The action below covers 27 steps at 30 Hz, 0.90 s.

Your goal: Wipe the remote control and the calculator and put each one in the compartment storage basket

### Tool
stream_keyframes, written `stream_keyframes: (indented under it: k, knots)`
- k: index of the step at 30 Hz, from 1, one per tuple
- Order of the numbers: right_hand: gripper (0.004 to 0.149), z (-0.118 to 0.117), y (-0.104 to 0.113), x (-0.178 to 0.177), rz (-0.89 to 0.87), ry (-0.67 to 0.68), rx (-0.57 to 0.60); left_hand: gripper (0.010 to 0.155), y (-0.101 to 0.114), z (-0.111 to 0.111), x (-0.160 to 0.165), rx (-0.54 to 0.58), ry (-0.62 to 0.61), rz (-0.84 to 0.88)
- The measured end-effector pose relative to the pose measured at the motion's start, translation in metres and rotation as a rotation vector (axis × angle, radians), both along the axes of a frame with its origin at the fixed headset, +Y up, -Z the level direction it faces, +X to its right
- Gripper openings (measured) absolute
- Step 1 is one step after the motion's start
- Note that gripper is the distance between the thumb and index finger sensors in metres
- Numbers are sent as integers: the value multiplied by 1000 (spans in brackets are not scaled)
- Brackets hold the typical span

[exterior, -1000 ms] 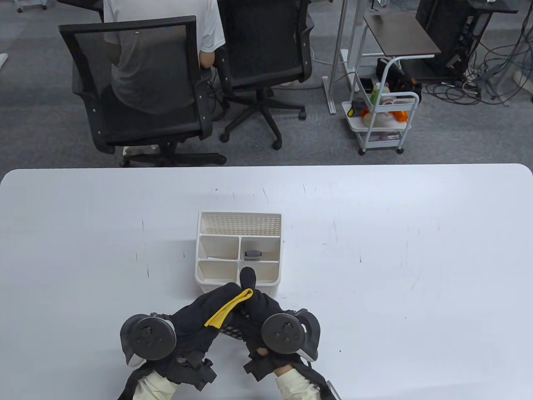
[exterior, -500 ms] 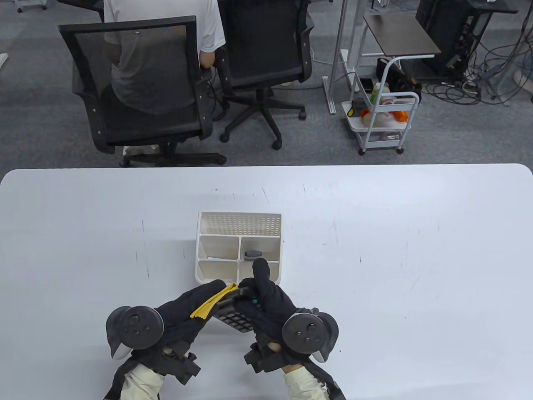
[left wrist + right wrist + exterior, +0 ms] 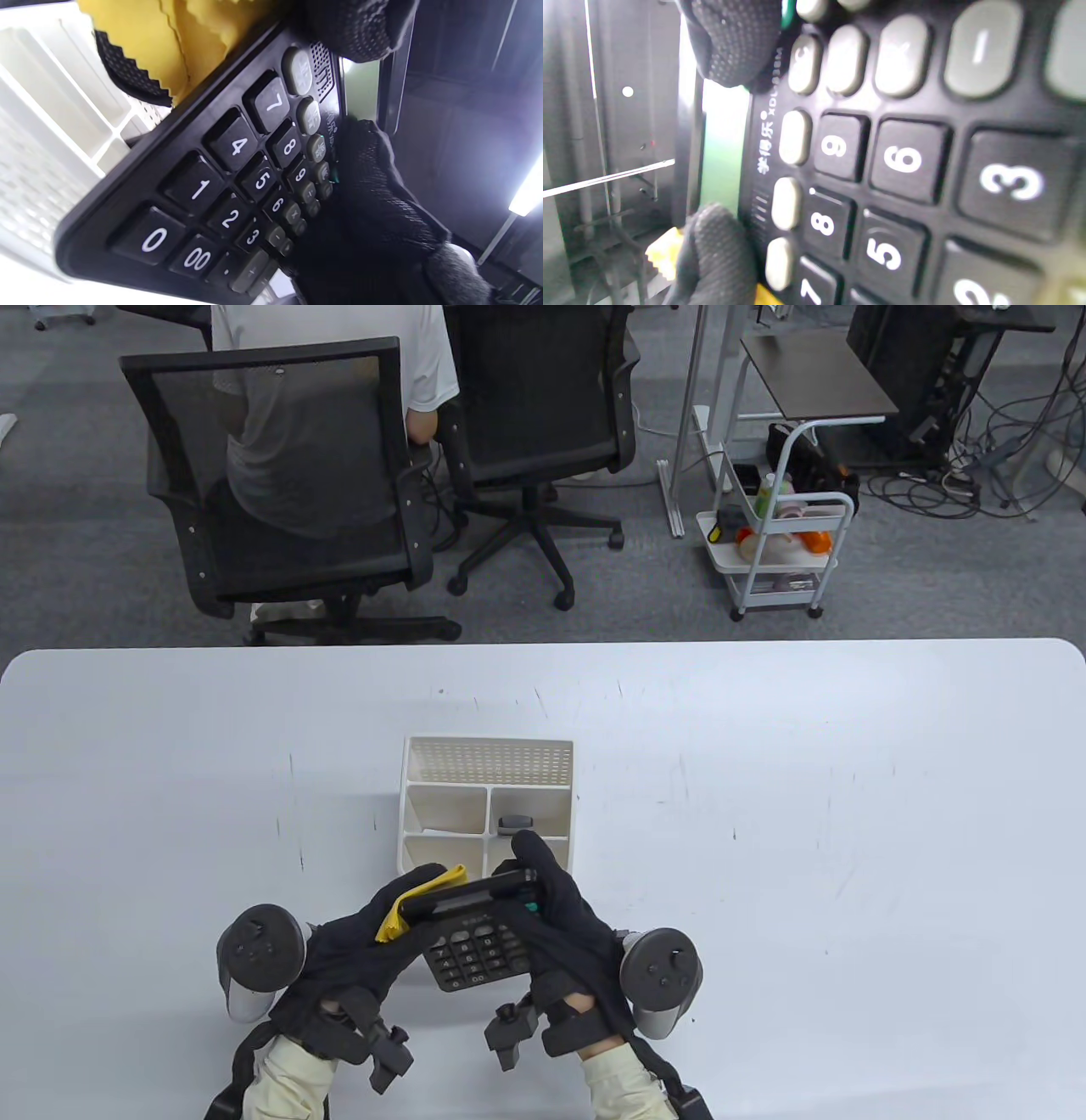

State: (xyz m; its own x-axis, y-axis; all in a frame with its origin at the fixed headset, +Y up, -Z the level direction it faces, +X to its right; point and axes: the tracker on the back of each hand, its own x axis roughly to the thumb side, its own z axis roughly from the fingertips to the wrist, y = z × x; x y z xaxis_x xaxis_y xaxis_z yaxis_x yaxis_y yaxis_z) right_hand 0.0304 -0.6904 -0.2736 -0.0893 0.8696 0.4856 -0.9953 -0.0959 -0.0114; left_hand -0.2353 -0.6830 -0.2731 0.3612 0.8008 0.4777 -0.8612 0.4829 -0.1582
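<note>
Calculator (image 3: 475, 937) held up between both hands just in front of the compartment storage basket (image 3: 486, 746), keypad toward the person, display edge tilted toward the basket. Left hand (image 3: 361, 946) pinching its left edge through the yellow cloth (image 3: 407, 902); right hand (image 3: 564, 929) wrapped round its right side, thumb close to the display. Long axis roughly fore-and-aft, leaning away. Basket straight ahead, almost touching the raised far edge; both hands about equally near. Small grey end, probably the remote control (image 3: 516, 821), upright in the right middle compartment. Front compartments partly hidden by hands and calculator; calculator's underside out of sight; wrist views blurred and cropped.
</note>
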Motion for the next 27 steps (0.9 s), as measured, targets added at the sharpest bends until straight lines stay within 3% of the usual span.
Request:
stream_keyframes:
  k: [4, 7, 13, 16, 18, 25, 27]
  knots:
    - [62, 3, 11, -2, 135, -29, 21, 57, 10, 8, -3, 105, 147, -62]
    - [62, 8, 26, -3, 349, -127, 131, 57, 21, 16, -5, 207, 239, -144]
    - [73, 24, 57, -19, 619, -261, 376, 57, 33, 25, -7, 272, 281, -210]
    - [60, 33, 72, -42, 861, -280, 485, 57, 35, 26, -7, 264, 267, -220]
    - [54, 33, 80, -49, 934, -333, 475, 57, 34, 26, -11, 288, 293, -219]
    - [48, 32, 107, -63, 1054, -461, 572, 62, 31, 24, -16, 222, 270, -74]
    - [48, 30, 116, -63, 1067, -496, 593, 63, 33, 25, -16, 248, 293, -63]
